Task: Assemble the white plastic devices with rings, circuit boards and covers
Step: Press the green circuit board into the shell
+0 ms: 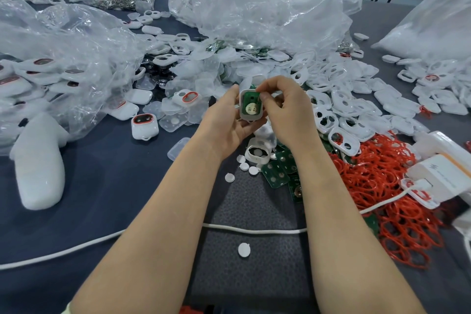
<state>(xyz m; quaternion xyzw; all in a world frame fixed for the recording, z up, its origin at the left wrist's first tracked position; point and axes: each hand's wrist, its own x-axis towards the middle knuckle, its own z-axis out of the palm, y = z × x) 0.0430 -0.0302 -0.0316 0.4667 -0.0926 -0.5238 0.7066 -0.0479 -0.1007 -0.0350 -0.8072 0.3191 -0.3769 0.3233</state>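
The whole table (102,186), draped in dark blue cloth, is buried in stock: crumpled clear plastic bags (254,7) billow across the far side, and a wide heap of white covers (344,99) with cut-out windows spreads out to the right. Nearer the person, on the right, lies a tangle of red rings (395,199), and just beside it a loose stack of green circuit boards (277,173). A white cable (254,231) runs across the cloth under both forearms. Over the middle of all this the left hand (229,120) cradles a white housing (251,116), fingers curled behind it and thumb along its left edge, its open face tilted up toward the person. The right hand (288,115) is bent in from the other side, thumb and forefinger pinching at the top edge of the circuit board (249,97) that sits inside the housing, the remaining fingers curled beside it. A round brassy disc (251,109) shows in the board's centre. From where I stand this looks like the seating step, with the cover to follow. To do it well, I'd keep the housing steady in the left palm, press the board down evenly at its edges rather than on the disc, and check it lies flat and square within the walls before reaching for a cover.
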